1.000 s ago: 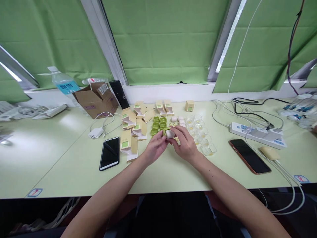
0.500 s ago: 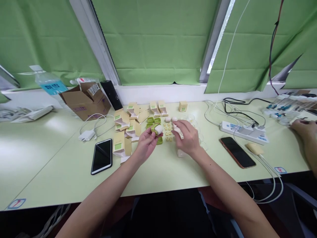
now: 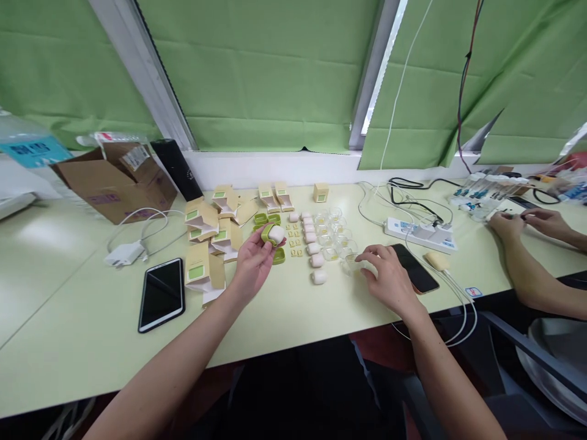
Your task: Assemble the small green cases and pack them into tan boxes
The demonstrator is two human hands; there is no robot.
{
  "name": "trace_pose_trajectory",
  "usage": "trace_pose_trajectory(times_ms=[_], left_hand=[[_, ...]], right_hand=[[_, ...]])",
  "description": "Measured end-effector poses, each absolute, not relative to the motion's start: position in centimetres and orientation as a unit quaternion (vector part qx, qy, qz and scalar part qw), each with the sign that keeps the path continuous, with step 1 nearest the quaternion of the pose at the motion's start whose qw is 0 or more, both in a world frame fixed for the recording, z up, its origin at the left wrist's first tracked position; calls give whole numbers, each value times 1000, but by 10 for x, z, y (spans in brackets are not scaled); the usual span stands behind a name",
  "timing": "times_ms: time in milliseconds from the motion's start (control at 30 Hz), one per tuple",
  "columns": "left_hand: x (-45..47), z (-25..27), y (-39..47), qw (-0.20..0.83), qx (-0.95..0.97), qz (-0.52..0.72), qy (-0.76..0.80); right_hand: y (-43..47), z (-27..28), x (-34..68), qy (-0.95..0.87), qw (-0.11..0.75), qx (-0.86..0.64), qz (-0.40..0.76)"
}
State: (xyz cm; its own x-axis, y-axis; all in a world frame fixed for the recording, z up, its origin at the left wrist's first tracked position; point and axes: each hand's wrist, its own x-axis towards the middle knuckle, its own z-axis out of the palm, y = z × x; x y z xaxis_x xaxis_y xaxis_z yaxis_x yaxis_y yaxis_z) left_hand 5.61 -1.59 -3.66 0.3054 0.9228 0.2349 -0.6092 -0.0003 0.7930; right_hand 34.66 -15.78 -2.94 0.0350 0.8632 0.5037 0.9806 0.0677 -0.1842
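My left hand [image 3: 255,264] is closed around a small green case [image 3: 268,234] with a white rounded piece [image 3: 276,234] seated in it. At the near end of the clear plastic covers [image 3: 330,253], my right hand [image 3: 387,275] reaches down with thumb and index finger apart. Its fingertips are at the rim of one clear cover [image 3: 349,264]; whether they touch it, I cannot tell. Between my hands runs a column of white rounded pieces [image 3: 317,260], beside rows of small yellow parts [image 3: 294,242]. More green cases [image 3: 277,256] lie just behind my left hand.
Opened cartons [image 3: 197,269] lie left, near a phone [image 3: 161,294] and white charger [image 3: 125,253]. One closed box [image 3: 321,192] stands at the back. A power strip [image 3: 420,234], dark phone [image 3: 415,269] and cables are right. Another person's hands [image 3: 507,225] work at far right.
My right hand has moved right, from over the white pieces to the clear covers. My left hand still holds the green case. The view has turned right, showing more of the other person.
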Motion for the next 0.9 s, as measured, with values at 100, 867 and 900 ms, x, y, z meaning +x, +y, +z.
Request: trace_pose_trajectory(times_ms=[100, 867, 900], left_hand=[[56, -39, -15, 679, 435, 562, 184], [52, -36, -15, 609, 463, 607, 214], [52, -36, -15, 599, 471, 610, 217]], right_hand=[[-161, -40, 353, -690, 239, -674, -108], [-18, -16, 260, -589, 614, -327, 410], [-21, -19, 258, -572, 616, -332, 428]])
